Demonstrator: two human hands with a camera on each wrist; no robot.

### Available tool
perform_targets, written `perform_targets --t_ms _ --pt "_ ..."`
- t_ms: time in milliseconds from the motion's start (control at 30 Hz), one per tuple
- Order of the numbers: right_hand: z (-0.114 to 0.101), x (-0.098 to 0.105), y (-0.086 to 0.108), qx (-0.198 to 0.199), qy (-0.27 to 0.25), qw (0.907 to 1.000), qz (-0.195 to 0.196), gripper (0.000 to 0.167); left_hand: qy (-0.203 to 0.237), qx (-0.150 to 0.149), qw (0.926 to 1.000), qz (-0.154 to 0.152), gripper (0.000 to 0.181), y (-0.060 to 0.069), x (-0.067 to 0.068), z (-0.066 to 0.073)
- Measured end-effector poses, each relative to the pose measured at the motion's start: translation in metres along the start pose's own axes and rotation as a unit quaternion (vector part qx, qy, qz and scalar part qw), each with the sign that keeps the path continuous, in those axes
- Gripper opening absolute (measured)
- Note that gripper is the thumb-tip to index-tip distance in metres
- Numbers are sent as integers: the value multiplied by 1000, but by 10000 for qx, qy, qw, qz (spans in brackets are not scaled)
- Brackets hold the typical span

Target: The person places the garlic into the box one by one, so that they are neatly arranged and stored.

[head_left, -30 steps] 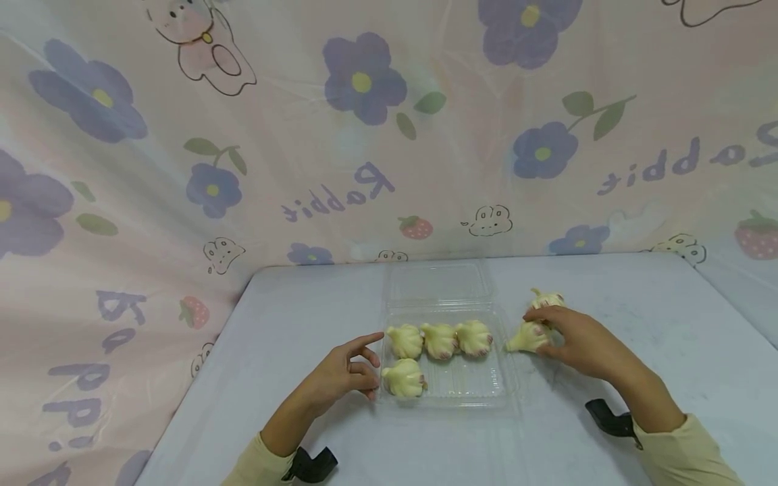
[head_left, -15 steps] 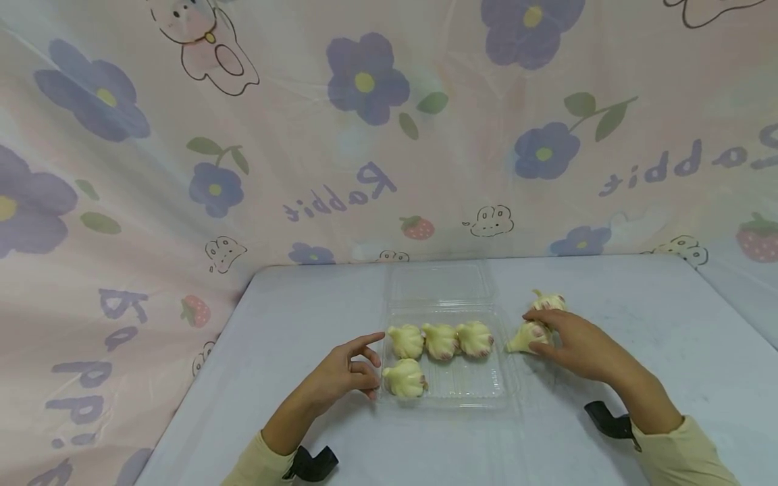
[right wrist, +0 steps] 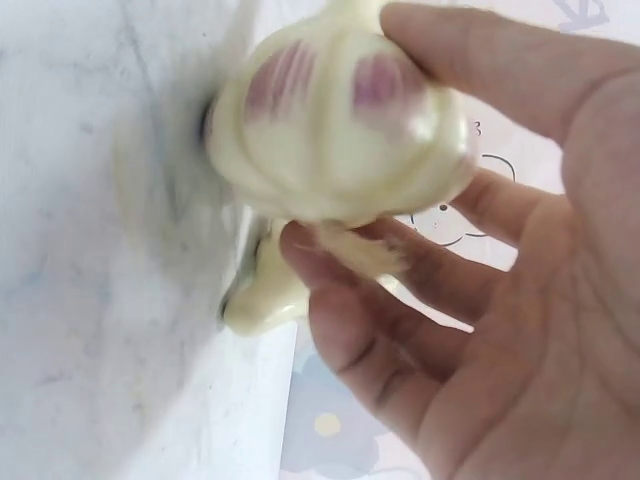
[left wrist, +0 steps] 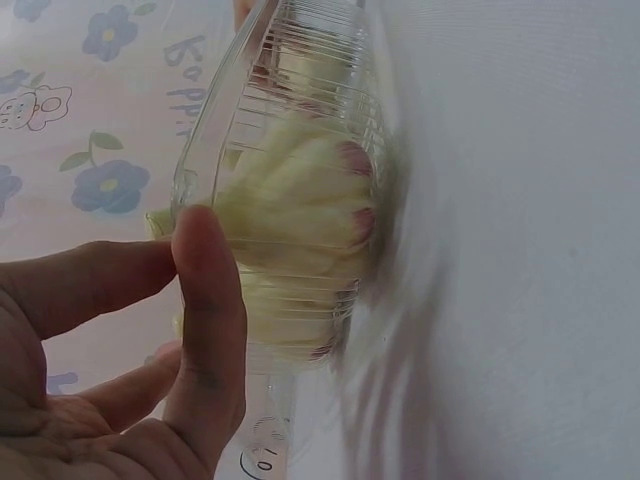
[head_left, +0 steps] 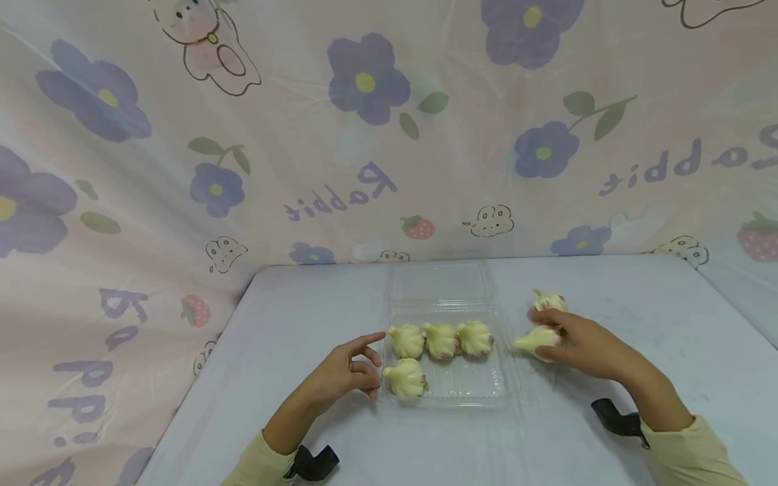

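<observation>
Garlic bulb, cream-yellow, rounded, purple-patched, with tapering stalk and tufted root end: located on the right of the white-covered table, held between thumb and curled fingers of the right hand. Long axis nearly level, running left to right; stalk points left, toward the clear, ribbed plastic container. In the right wrist view the same axis stands near upright, stalk at top, root tuft below. Whether it touches the table cannot be told.

Second loose bulb, matching: just behind, stalk toward the rear left.

Container: hinged lid laid back to the rear; four matching bulbs inside, three in the rear row, one at front left, stalk pointing left.

Left hand: fingers relaxed, unclenched, at the container's left wall; pressure cannot be told.
</observation>
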State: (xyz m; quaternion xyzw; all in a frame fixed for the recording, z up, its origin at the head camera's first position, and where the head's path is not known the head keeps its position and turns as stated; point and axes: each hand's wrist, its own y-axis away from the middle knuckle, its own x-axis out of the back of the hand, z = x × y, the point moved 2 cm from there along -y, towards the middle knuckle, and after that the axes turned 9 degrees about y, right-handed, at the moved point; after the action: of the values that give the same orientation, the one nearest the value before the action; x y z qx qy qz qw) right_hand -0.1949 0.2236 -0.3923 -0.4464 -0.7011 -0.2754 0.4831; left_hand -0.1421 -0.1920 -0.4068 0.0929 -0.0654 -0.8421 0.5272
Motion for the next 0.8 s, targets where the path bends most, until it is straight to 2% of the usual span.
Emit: perform_targets --t_ms 267,500,633,800 --pt "7 3 2 -51 -236 9997 75 54 9 42 10000 -7 79 0 -1 2" --pt "14 5 5 -247 -328 9989 -227 51 4 35 10000 3 79 0 0 1" --pt "19 9 9 -316 -274 9983 -403 56 -2 14 10000 -12 79 0 1 1" --pt "26 11 10 -207 -386 9972 -610 69 32 11 10000 -2 79 -1 1 0"
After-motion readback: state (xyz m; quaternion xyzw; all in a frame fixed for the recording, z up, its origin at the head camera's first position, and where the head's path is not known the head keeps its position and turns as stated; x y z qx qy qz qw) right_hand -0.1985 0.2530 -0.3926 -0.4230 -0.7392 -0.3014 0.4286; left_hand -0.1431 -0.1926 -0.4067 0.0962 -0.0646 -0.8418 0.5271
